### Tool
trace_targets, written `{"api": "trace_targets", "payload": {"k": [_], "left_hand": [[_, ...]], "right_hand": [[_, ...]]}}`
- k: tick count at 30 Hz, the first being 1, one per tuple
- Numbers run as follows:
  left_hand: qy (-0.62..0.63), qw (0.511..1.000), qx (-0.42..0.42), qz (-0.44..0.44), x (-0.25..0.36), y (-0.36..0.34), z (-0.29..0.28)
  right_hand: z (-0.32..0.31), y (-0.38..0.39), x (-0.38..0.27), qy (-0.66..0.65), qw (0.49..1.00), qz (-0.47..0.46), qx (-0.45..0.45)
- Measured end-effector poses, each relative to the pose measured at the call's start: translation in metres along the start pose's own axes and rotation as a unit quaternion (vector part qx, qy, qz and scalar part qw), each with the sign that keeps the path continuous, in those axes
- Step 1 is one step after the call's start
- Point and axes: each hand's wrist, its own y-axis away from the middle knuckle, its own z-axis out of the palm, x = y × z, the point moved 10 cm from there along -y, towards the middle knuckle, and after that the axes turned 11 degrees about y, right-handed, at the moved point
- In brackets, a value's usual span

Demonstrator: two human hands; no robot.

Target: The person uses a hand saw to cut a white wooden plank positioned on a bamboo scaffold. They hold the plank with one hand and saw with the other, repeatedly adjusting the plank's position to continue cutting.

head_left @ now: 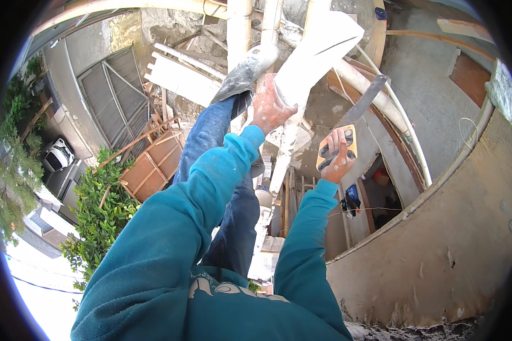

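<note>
My left hand (272, 105) is closed on the near end of a pale white block (324, 48), which tilts up and to the right. A dark line runs across the block's bright face near its far end. In my right hand (338, 156) is a handsaw (361, 103); my fingers wrap its yellow and black handle. The toothed blade points up and away, to the right of the block and apart from it. Dust whitens the fingers of both hands.
My dusty boot (244, 71) rests near bamboo poles (239, 28). Below on the left are a wooden panel (148, 170), green shrubs (99, 221) and a white car (58, 154). A curved wall (438, 238) rises at right, beside a light pipe (407, 128) and an opening to a lower level.
</note>
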Motion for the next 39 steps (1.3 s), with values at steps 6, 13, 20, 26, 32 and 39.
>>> {"api": "trace_targets", "payload": {"k": [6,13,20,26,32,39], "left_hand": [[0.083,0.986,-0.136,-0.042,0.045,0.038,-0.031],[0.176,0.96,-0.217,-0.002,0.056,0.047,-0.032],[0.235,0.927,-0.291,-0.025,0.039,0.037,-0.011],[0.353,0.868,-0.327,-0.124,0.017,0.018,0.008],[0.397,0.873,-0.225,-0.172,-0.006,-0.014,0.029],[0.25,0.916,-0.199,-0.241,-0.056,-0.038,0.066]], "right_hand": [[0.021,-0.077,0.012,-0.036,0.998,0.005,-0.053],[0.026,-0.13,0.046,-0.037,0.974,0.147,-0.168],[-0.005,-0.12,0.07,-0.101,0.969,0.183,-0.131],[-0.029,-0.083,0.056,-0.127,0.98,0.127,-0.09],[-0.006,-0.033,-0.021,0.102,0.981,-0.04,-0.16],[0.024,0.012,-0.07,0.253,0.963,-0.092,0.024]]}}
